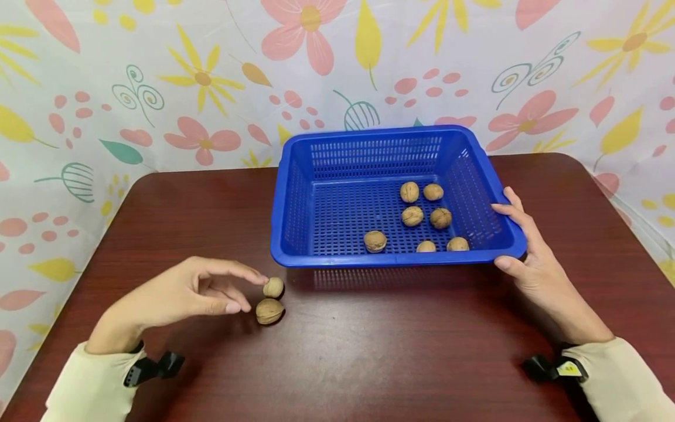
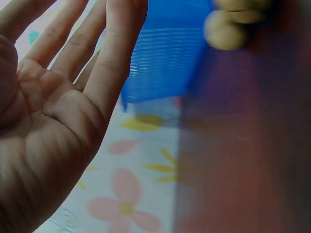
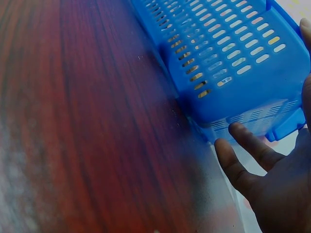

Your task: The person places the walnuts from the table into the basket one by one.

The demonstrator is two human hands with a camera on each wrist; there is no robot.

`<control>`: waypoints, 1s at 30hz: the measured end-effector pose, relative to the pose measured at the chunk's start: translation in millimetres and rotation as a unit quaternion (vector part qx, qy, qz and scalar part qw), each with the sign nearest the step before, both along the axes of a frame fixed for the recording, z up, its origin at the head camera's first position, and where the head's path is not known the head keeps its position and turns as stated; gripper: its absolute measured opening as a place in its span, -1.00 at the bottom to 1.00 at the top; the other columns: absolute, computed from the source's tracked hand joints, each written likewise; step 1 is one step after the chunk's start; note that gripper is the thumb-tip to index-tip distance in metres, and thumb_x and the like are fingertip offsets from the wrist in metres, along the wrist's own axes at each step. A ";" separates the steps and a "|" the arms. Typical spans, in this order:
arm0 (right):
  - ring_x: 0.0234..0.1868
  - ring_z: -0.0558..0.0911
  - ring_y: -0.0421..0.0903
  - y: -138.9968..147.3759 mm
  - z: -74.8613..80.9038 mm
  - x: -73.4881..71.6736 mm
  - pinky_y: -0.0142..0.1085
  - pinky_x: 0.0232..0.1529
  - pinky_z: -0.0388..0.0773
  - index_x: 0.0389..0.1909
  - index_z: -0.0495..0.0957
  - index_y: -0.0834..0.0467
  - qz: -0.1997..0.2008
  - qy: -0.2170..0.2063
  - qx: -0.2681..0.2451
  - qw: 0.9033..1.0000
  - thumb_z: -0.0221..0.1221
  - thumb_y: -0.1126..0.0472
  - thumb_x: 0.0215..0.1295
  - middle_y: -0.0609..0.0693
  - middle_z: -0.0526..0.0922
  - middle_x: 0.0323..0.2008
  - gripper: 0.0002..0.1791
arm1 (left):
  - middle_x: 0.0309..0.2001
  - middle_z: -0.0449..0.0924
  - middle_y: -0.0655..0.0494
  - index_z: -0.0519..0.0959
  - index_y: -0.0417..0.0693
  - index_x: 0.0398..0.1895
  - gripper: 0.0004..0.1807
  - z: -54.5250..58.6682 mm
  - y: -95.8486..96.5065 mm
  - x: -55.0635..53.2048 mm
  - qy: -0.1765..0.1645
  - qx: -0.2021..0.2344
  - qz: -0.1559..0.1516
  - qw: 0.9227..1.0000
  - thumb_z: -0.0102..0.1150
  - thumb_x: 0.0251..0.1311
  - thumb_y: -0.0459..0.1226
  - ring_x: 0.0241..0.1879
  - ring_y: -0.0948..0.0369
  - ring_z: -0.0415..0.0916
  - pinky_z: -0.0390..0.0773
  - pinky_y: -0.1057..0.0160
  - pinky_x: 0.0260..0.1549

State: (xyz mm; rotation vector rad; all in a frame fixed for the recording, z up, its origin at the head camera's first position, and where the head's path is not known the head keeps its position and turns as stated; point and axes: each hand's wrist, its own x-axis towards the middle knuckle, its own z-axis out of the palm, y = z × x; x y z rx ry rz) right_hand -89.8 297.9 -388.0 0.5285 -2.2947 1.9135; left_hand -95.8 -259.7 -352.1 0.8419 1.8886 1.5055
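A blue plastic basket [image 1: 337, 261] with slotted walls stands on the table and holds several walnuts [image 1: 375, 241] on its mesh floor. My right hand [image 1: 538, 269] grips its front right corner, thumb at the front rim and fingers over the right rim; in the right wrist view, two fingertips [image 3: 235, 128] lie close to the basket's slotted end wall [image 3: 262, 124]. To the left of the basket, a small pale walnut [image 1: 273, 287] and a larger brown walnut [image 1: 270, 311] lie on the table. Loosely bent, my left hand [image 1: 184, 293] hovers beside them, its index fingertip right at the pale one.
The dark reddish wooden table [image 1: 369, 357] extends to both sides of the basket. Behind it hangs a white cloth [image 1: 327, 94] printed with flowers and leaves. Each wrist carries a strapped black camera [image 1: 153, 369].
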 end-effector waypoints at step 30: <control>0.72 -0.30 0.02 -0.5 1.8 0.9 -0.65 0.37 0.24 0.60 0.21 0.08 -0.009 -0.008 0.015 1.000 0.39 0.11 0.36 -0.04 -0.28 0.73 -0.14 | 0.17 0.67 -0.22 0.63 -0.19 0.26 -0.53 -45.0 19.7 10.1 -0.033 -0.084 -0.011 0.996 0.35 0.27 -0.47 -0.25 0.26 0.74 0.68 0.38 -0.21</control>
